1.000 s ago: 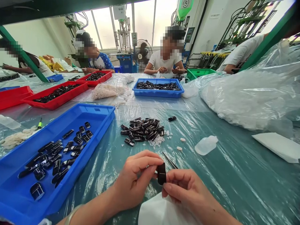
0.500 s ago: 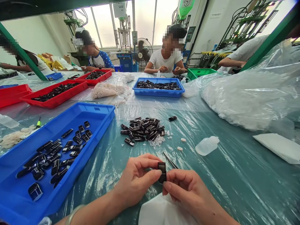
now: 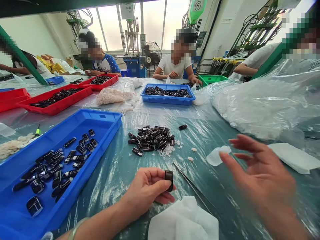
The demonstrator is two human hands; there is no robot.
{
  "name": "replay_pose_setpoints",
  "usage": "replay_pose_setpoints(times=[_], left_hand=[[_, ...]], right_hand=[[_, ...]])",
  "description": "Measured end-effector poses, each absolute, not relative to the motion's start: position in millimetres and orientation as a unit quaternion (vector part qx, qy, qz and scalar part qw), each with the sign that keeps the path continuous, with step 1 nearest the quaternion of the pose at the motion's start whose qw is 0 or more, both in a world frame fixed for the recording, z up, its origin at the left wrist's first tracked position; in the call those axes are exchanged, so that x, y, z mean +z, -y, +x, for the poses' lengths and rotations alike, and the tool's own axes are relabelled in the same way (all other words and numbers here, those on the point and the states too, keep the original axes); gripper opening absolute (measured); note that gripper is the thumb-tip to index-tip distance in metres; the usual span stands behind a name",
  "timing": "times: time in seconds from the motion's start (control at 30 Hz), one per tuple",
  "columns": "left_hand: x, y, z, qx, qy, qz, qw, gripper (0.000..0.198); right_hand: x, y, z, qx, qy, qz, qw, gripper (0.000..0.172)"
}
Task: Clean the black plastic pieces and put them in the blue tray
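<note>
Between thumb and fingers, my left hand pinches a small glossy black plastic piece, held upright above the table. My right hand is off to the right, somewhat blurred, with its fingers spread and nothing in them. Just beyond its thumb a translucent white squeeze bottle lies on its side. Metal tweezers rest on the plastic sheet between my hands. A crumpled white cloth lies below them. Farther off is a pile of similar black pieces with white scraps beside it.
On the left stands a blue tray with several black pieces. Another blue tray and red trays sit farther back. A large clear bag of white material bulges at right. Co-workers sit across the table.
My right hand has let go of the black piece and moved right toward the bottle, uncovering the tweezers and cloth. My left hand still holds the piece.
</note>
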State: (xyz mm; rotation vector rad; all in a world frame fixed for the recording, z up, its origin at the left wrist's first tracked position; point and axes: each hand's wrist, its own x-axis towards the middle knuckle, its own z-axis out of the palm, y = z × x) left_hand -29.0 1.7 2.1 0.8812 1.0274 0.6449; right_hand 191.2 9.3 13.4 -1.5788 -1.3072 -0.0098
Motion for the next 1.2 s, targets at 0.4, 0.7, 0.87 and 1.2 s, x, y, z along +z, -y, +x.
replay_pose_setpoints(times=[0.4,0.7,0.87,1.2], left_hand=[[2.0,-0.2,-28.9,0.292,-0.444,0.388,0.753,0.03],[-2.6,3.9,-29.6,0.242,-0.363,0.412,0.8,0.021],[-2.8,6.9,-29.5,0.216,-0.344,0.415,0.814,0.019],[-2.7,7.6,-28.8,0.179,-0.344,0.406,0.827,0.023]], right_hand=[[-15.4,-43.6,244.0,0.295,0.55,-0.695,0.357,0.045],[-2.2,-16.5,205.2,0.121,0.71,-0.568,0.397,0.029],[1.1,-2.1,185.4,-0.048,0.817,-0.443,0.365,0.042],[1.2,5.0,177.2,-0.161,0.841,-0.413,0.311,0.045]])
